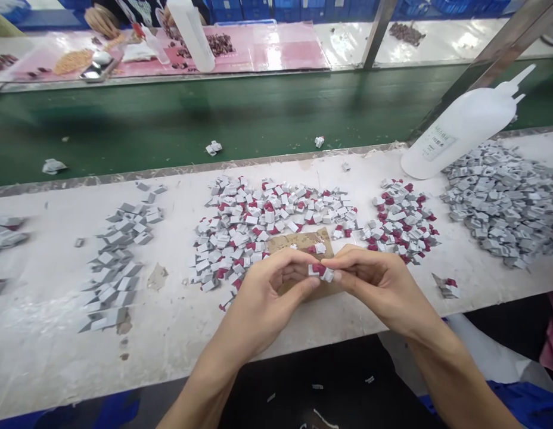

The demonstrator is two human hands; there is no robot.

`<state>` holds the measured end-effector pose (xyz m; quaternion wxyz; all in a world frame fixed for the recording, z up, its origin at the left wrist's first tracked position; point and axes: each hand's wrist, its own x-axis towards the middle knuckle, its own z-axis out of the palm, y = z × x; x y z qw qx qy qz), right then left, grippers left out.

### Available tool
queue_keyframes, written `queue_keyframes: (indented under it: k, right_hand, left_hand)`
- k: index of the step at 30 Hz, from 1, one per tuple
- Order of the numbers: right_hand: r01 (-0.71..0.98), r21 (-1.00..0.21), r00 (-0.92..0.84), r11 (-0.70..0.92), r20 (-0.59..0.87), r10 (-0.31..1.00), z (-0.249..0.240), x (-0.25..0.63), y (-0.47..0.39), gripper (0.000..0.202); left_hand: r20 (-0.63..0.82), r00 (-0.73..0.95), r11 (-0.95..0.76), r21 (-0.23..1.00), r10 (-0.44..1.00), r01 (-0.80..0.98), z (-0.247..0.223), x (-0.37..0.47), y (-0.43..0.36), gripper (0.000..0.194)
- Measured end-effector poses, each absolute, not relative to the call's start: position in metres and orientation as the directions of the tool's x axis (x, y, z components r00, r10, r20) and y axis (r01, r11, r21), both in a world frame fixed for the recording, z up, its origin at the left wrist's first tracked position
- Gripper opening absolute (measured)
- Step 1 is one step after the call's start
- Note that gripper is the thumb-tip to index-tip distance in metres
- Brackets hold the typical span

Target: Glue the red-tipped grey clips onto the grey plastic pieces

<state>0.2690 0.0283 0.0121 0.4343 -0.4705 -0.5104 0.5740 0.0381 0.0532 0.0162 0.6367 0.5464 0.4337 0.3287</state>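
Observation:
Between my two hands is a small grey and dark red plastic piece (320, 271). My left hand (272, 292) pinches its left end between thumb and finger. On its right end, the thumb and finger of my right hand (379, 286) close in the same way. Beneath them lies a brown cardboard piece (298, 241) with another small grey and red piece (318, 248) on it. Behind my hands spreads a pile of grey and red pieces (267, 208). A second such pile (401, 220) is to the right.
Plain grey pieces form a heap (509, 202) at the right and a strip (120, 256) at the left. A white squeeze bottle (459, 131) leans at the back right. Past the green belt (169, 119), another person's hand (102, 22) is over a pink-covered table (276, 47).

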Motion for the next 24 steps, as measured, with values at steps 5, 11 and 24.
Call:
queue_keyframes:
  k: [5, 11, 24]
  right_hand:
    - [0.230, -0.973, -0.241, 0.007, -0.050, 0.969, 0.023, 0.271, 0.100, 0.023]
    - [0.607, -0.791, 0.027, 0.070, 0.108, 0.994, 0.001, 0.260, 0.267, 0.043]
    - [0.360, -0.933, 0.167, 0.029, 0.095, 0.981, 0.008, 0.299, 0.269, 0.028]
  left_hand:
    - [-0.126, 0.279, 0.088, 0.985, 0.952, 0.147, 0.026, 0.025, 0.082, 0.020]
    - [-0.041, 0.138, -0.001, 0.956, 0.990, 0.293, 0.033, 0.035, 0.143, 0.020]
    - [-0.085, 0.013, 0.068, 0.877, 0.996, 0.476, 0.001, 0.098, 0.317, 0.023]
